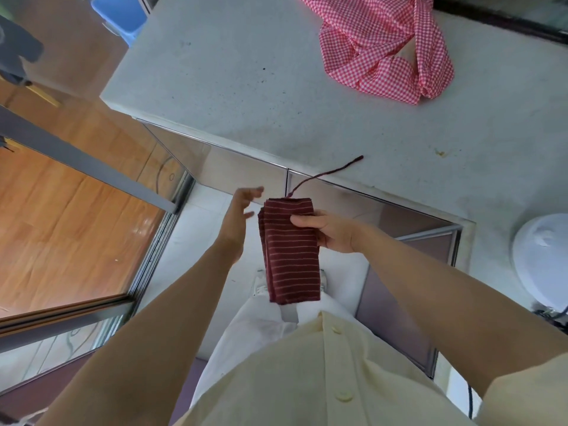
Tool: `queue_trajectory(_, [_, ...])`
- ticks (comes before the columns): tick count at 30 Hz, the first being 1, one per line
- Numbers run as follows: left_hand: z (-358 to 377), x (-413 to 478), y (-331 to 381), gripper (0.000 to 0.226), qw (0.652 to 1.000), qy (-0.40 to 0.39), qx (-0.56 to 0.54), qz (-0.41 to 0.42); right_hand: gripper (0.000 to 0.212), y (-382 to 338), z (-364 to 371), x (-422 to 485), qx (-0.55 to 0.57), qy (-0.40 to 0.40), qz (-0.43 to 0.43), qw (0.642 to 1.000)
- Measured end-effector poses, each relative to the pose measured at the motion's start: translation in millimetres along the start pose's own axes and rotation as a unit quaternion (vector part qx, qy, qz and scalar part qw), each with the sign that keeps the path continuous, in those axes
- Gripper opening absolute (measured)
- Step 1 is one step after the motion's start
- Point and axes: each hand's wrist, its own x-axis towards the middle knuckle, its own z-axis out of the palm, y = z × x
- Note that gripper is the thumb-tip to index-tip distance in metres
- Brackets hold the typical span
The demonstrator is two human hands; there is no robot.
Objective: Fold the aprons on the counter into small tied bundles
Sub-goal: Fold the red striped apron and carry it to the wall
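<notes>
The right hand (333, 233) fingers grasp a folded striped apron (290, 259); the left hand (238, 215) fingers are released beside it. The tie string (325, 172) trails beyond the fingers and is best wound snugly round the bundle.

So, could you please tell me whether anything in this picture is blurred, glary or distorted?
Head view: the left hand is motion-blurred at its fingers; the folded maroon striped apron in the right hand is sharp; glare sheens the orange wooden floor; the wide lens slightly bows the edge of the grey counter.
</notes>
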Motion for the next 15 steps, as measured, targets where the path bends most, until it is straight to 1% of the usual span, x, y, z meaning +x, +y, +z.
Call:
queue_trajectory(1, [2.5, 3.3, 4.2, 0.037, 0.999, -0.022, 0.032, 0.021, 0.027, -2.0, -2.2, -3.5, 0.004, -0.016, 0.015, 1.0])
queue_trajectory(2, [6.1, 5.9, 6.8, 0.036, 0.996, -0.058, 0.064, 0.025, 0.026, -3.6, -4.3, -7.7, 0.005, -0.033, 0.026, 0.999])
queue_trajectory(4, [12.0, 10.3, 8.6, 0.035, 0.987, -0.121, 0.109, 0.004, 0.027, -7.1, -7.1, -13.7, 0.012, -0.059, 0.034, 0.998])
queue_trajectory(6, [15.8, 13.1, 7.7, 0.038, 0.978, -0.154, 0.136, -0.021, 0.03, -10.7, -10.8, -18.7, 0.038, -0.051, 0.021, 0.998])
queue_trajectory(8, [17.4, 13.4, 0.3, 0.045, 0.977, -0.162, 0.138, -0.026, 0.032, -12.1, -17.1, -18.6, 0.066, -0.007, -0.01, 0.998])
queue_trajectory(9, [17.4, 12.6, -4.6, 0.046, 0.98, -0.153, 0.127, -0.024, 0.032, -12.4, -20.5, -17.4, 0.075, 0.025, -0.027, 0.996])
queue_trajectory(10, [18.6, 10.8, -8.2, 0.043, 0.983, -0.14, 0.113, -0.017, 0.033, -13.4, -24.2, -16.8, 0.08, 0.058, -0.045, 0.994])
queue_trajectory(11, [19.2, 10.1, -12.7, 0.036, 0.983, -0.129, 0.129, 0.004, 0.034, -13.5, -28.8, -15.5, 0.079, 0.09, -0.061, 0.991])
queue_trajectory(12, [20.8, 10.0, -16.0, 0.029, 0.973, -0.124, 0.192, 0.037, 0.034, -13.8, -33.2, -14.9, 0.077, 0.118, -0.071, 0.987])
queue_trajectory(13, [22.2, 10.9, -19.6, 0.028, 0.946, -0.126, 0.287, 0.077, 0.035, -13.4, -36.7, -13.5, 0.073, 0.144, -0.077, 0.984])
queue_trajectory(15, [27.0, 10.3, -21.0, 0.033, 0.86, -0.13, 0.472, 0.143, 0.035, -12.4, -41.0, -10.6, 0.037, 0.202, -0.084, 0.975])
